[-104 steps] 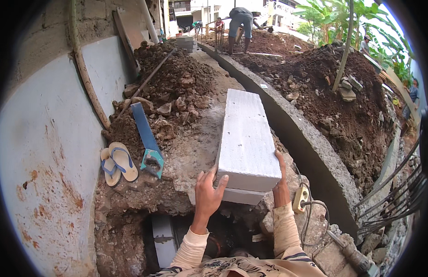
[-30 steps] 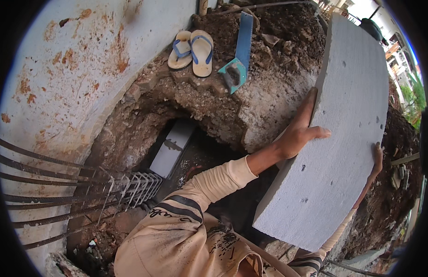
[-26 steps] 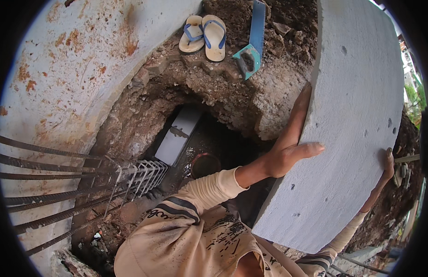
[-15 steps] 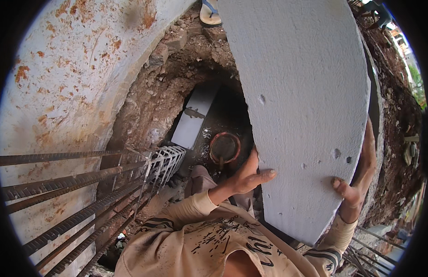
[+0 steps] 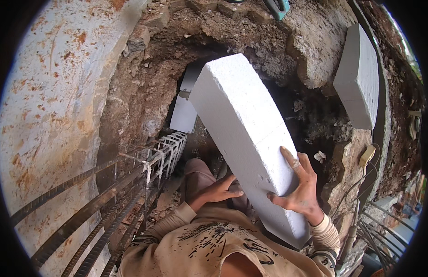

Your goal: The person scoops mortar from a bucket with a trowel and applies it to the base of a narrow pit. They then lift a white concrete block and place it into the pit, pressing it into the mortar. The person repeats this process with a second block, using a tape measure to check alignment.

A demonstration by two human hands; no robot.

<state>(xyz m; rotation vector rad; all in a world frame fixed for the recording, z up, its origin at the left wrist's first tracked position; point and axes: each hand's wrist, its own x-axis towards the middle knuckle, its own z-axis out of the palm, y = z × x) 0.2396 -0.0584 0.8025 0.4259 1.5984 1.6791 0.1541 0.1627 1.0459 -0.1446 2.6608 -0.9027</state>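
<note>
A long white lightweight concrete block (image 5: 244,124) is tilted in front of me over a dug pit, its far end raised and its near end close to my shirt. My right hand (image 5: 300,189) grips its right side, with the fingers on the upper narrow face and the thumb across the edge. At the block's left side, my left hand (image 5: 219,190) holds it low down, thumb toward me; its fingertips are partly hidden against the block. Down in the pit, pale blocks (image 5: 184,114) lie beyond the held one, which covers part of the pit floor.
Left of me, a steel rebar cage (image 5: 167,154) with long bars (image 5: 98,221) runs beside a stained white wall (image 5: 61,92). Another white block (image 5: 359,78) rests on the right ledge, near a small yellowish piece (image 5: 367,156) and thin wire. A teal-handled tool (image 5: 278,8) lies at the far rim.
The block has turned from its broad face to show a narrow face, and its far end has swung left over the pit. My right hand has moved left. The orange-rimmed bucket is now hidden.
</note>
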